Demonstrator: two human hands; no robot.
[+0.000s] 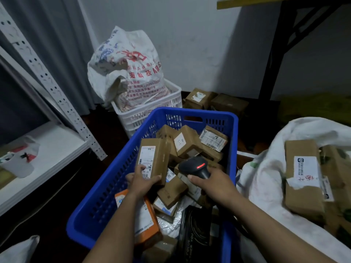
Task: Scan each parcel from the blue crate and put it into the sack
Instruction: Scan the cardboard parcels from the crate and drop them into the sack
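At far left we see a white metal shelf. Past it a printed sack stands in a white crate. Its red and blue Chinese print is creased, and we can make out only a bracketed "2023".

The blue crate sits in the middle, holding many parcels. Among them are an orange-edged box and a black packet with what looks like the word "FOCUS".

The left hand holds a brown carton tilted up above the crate's contents. The thumb lies on the lower corner of the shipping label and the fingers curl round the bottom end. The label text is too small for us to read.

We judge the carton stiff and light, since one hand carries it by its end. The taped faces may be slick, so a hold across the long edges, clear of the barcode, would serve better.

Just right of it, the right hand is wrapped round the handle of a black barcode scanner, whose red light is lit.

At far right lies the open white sack. It already holds several cartons, one large box with a white label bearing red Chinese characters. We take the held carton to be at the scanning step, not yet in the sack.
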